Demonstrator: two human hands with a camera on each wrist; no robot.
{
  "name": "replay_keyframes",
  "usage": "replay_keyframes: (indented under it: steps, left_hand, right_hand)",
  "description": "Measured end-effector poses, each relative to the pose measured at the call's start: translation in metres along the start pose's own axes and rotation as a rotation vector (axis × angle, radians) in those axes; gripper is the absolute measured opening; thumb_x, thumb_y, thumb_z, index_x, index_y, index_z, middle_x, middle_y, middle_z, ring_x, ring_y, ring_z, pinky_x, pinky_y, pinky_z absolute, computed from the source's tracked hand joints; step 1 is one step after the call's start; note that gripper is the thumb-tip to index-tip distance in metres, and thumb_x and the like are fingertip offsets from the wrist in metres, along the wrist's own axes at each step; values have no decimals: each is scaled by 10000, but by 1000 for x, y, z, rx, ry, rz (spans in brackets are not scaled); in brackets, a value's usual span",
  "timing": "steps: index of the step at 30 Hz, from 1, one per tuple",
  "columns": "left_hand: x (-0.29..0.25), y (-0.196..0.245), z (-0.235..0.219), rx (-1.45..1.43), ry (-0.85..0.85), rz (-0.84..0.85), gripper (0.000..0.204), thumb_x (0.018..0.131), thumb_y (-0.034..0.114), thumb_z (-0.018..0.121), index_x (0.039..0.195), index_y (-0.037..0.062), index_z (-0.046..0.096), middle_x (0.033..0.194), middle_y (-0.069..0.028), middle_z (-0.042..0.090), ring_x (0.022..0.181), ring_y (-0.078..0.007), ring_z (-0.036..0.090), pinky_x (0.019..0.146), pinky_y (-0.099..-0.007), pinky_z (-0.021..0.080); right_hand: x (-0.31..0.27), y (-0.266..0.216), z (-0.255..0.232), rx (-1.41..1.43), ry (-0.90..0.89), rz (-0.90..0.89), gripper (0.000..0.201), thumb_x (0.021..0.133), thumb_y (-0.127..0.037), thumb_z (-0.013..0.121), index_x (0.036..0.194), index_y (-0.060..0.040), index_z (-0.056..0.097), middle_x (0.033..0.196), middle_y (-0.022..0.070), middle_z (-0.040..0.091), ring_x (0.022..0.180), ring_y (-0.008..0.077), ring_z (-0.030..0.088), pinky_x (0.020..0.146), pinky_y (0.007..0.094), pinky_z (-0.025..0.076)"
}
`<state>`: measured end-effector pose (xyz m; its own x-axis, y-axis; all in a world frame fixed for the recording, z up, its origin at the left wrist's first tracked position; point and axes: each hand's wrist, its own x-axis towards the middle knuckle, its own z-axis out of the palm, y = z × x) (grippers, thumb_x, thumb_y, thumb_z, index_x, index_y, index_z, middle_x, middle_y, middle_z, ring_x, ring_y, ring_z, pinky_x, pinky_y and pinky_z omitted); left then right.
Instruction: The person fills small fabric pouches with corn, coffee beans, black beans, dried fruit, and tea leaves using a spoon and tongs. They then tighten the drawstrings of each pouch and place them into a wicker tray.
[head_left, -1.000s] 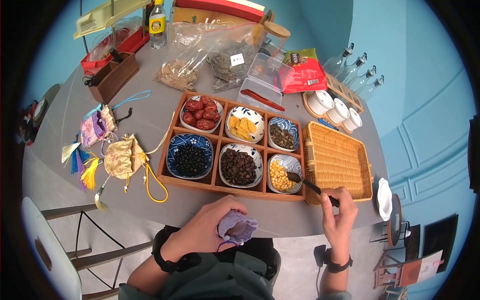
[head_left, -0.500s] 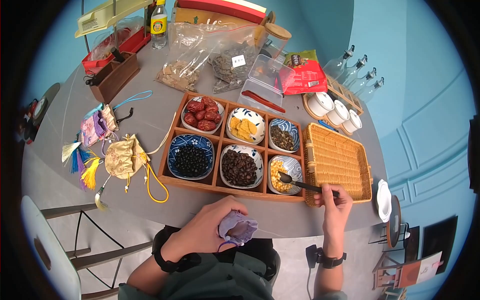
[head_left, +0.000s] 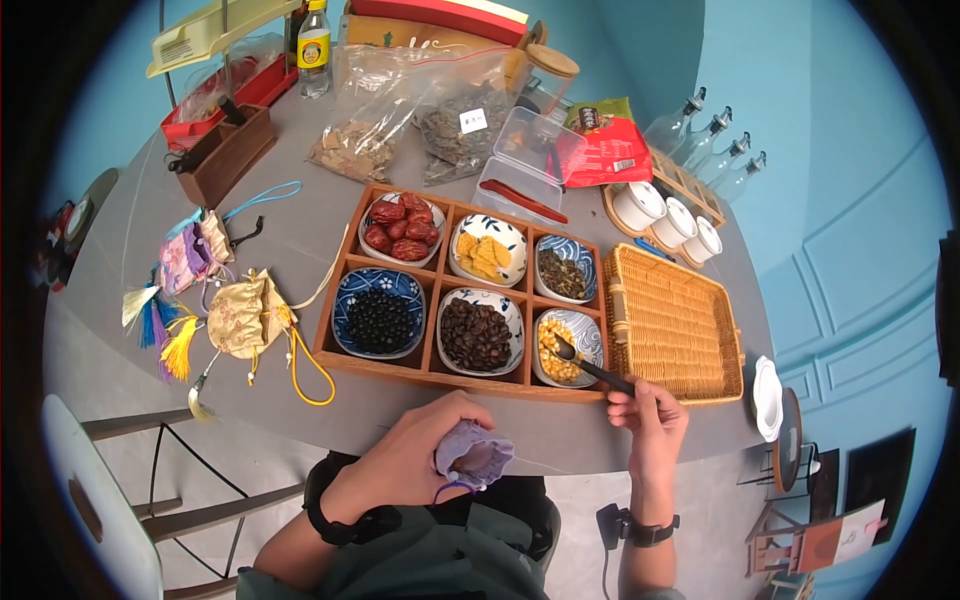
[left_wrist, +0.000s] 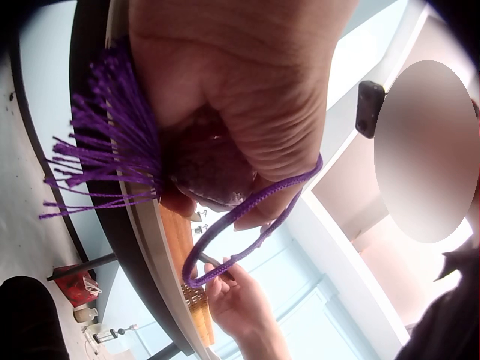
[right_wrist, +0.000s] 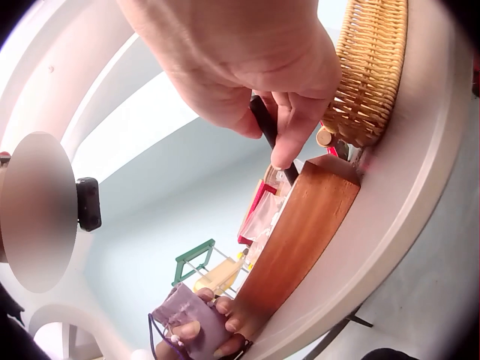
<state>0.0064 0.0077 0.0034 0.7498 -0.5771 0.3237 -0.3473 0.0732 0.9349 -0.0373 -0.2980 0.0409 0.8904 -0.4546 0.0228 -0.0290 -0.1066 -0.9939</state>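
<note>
My left hand (head_left: pixel 415 450) grips a small purple drawstring pouch (head_left: pixel 474 456), its mouth open and facing up, in front of the wooden box. In the left wrist view a purple tassel (left_wrist: pixel 120 135) and a purple cord (left_wrist: pixel 251 206) hang from it. My right hand (head_left: pixel 650 425) pinches the black handle of a small spoon (head_left: pixel 600 374). The spoon's bowl lies among yellow corn kernels (head_left: pixel 556 362) in a blue-and-white bowl (head_left: pixel 588 343) at the box's near right corner. Beside it stands a bowl of dark brown beans or seeds (head_left: pixel 478 335).
The divided wooden box (head_left: pixel 420 377) also holds bowls of red dates (head_left: pixel 402 232), yellow pieces (head_left: pixel 484 256), dried leaves (head_left: pixel 560 272) and black beans (head_left: pixel 379 322). A wicker basket (head_left: pixel 690 375) stands at right. Brocade pouches (head_left: pixel 245 318) lie at left; plastic bags (head_left: pixel 365 110) stand behind.
The spoon has shifted within the corn bowl, and my right hand has moved left and toward me, its wrist turned. My left hand keeps its hold on the pouch.
</note>
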Motion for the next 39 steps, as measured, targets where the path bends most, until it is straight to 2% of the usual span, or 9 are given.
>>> replay_keyframes:
  steps: [8,19,29,39]
  left_hand:
    - [0,0,0,-6,9,7,576,653,113,889,1145,62,595,1081,-118,645,996,-299,659,885,-356,515]
    - [0,0,0,-1,7,3,565,661,100,880,1147,60,595,1079,-118,645,1000,-294,663,883,-352,516]
    - [0,-1,1,10,12,2,567,651,100,881,1139,68,594,1078,-115,648,992,-295,664,881,-359,518]
    - [0,2,0,7,11,-5,570,650,101,883,1139,65,593,1077,-121,646,996,-301,662,881,-359,516]
  right_hand:
    - [-3,3,1,39,13,37,273,1045,-177,619,1168,56,692,918,159,764,715,156,715,663,269,601]
    - [-18,12,-14,241,75,60,271,1060,-183,588,1171,42,689,910,146,762,712,143,715,642,243,596]
    - [-17,17,-13,283,74,97,272,1061,-184,586,1184,39,681,927,146,766,724,144,722,657,248,607]
    - [-17,17,-18,256,90,54,274,1057,-195,596,1164,39,689,893,133,758,708,138,701,637,241,584]
